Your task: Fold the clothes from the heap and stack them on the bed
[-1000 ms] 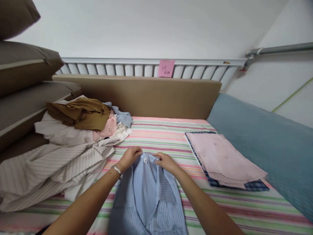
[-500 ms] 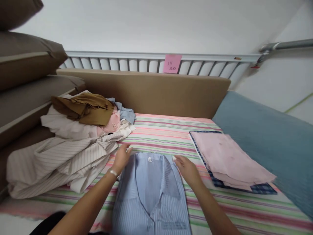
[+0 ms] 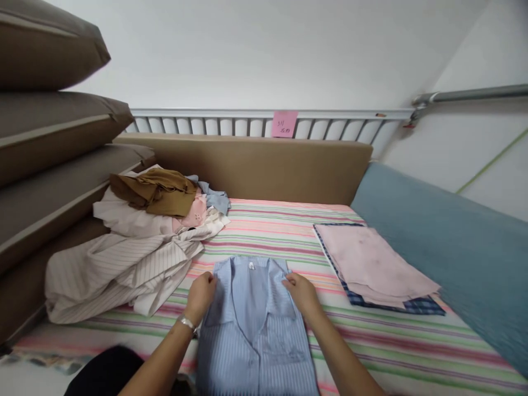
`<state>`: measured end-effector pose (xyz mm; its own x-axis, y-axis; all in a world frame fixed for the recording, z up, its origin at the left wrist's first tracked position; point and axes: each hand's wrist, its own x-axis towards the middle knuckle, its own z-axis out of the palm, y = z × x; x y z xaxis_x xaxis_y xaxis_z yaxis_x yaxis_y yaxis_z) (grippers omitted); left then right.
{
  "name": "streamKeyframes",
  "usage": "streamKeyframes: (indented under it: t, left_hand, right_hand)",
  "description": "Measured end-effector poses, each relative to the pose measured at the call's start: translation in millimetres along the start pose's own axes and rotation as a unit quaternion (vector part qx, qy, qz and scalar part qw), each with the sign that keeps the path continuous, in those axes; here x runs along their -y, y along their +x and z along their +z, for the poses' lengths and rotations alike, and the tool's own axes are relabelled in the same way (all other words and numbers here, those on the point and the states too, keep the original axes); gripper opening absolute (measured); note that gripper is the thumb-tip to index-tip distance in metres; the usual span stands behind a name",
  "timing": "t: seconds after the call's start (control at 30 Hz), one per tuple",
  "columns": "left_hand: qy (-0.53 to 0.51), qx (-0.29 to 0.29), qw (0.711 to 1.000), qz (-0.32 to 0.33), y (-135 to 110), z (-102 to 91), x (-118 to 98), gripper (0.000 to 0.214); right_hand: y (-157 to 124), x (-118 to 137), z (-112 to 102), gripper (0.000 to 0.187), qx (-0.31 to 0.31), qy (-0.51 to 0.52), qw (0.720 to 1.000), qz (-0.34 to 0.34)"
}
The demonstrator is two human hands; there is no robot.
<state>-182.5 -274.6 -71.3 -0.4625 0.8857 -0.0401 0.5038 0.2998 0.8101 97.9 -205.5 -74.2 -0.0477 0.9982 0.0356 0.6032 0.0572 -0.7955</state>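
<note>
A blue striped shirt [image 3: 247, 335] lies front side up before me, its sides tucked under and its collar pointing away. A small white label shows inside the neck. My left hand [image 3: 202, 294], with a bracelet at the wrist, pinches the shirt's left edge near the shoulder. On the opposite edge, at about the same height, my right hand [image 3: 301, 291] pinches the cloth between thumb and fingers. The lower end of the shirt runs out of view.
On the left lies a heap of loose clothes [image 3: 124, 264], topped by a brown garment [image 3: 165, 190]. Folded pink and navy checked clothes [image 3: 371, 264] lie at right on the striped sheet [image 3: 264, 220]. Stacked brown cushions [image 3: 53, 121] rise at left; a blue cushion [image 3: 445, 236] borders the right.
Both hands have come down from beside the collar and closed on the shirt's side edges below the shoulders. The view has tilted up slightly.
</note>
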Motion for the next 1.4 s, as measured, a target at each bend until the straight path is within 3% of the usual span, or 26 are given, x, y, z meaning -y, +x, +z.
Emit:
streamKeyframes:
  t: [0.1,0.27,0.43,0.67,0.73,0.87,1.07,1.23,1.4]
  left_hand:
    - [-0.091,0.002,0.996,-0.006,4.1,1.8,6.9,0.02]
    - [-0.195,-0.002,0.978,-0.077,8.4,7.7,24.6,0.029]
    - [-0.248,-0.021,0.966,-0.07,8.0,9.6,19.1,0.039]
    - [-0.232,-0.053,0.971,-0.039,22.2,23.5,11.9,0.035]
    - [-0.211,-0.065,0.975,-0.036,26.3,25.6,14.0,0.034]
    - [-0.166,-0.089,0.98,-0.06,22.1,19.3,24.4,0.052]
    - [-0.143,0.005,0.98,-0.141,10.6,-1.8,27.7,0.043]
    - [-0.155,0.076,0.972,-0.157,21.5,-2.8,3.1,0.037]
    - [-0.157,0.081,0.975,-0.134,25.1,3.2,-11.2,0.034]
  right_hand:
    - [1.7,-7.6,-1.0,0.02,-0.006,0.056,0.998,-0.007]
    - [8.4,-26.5,2.3,0.027,-0.025,0.081,0.996,0.024]
    - [18.8,-32.7,9.1,0.032,-0.051,0.064,0.996,0.047]
    - [16.7,-24.5,21.5,0.042,-0.061,0.01,0.998,0.028]
    - [15.7,-24.3,18.7,0.042,-0.061,-0.004,0.998,0.031]
    - [5.7,-34.6,2.1,0.052,-0.068,-0.016,0.995,0.067]
    - [-11.9,-51.2,-15.2,0.041,0.016,0.014,0.991,0.131]
    - [0.9,-40.2,-5.3,0.037,0.061,0.055,0.987,0.138]
    - [8.8,-31.2,7.6,0.038,0.085,0.121,0.982,0.119]
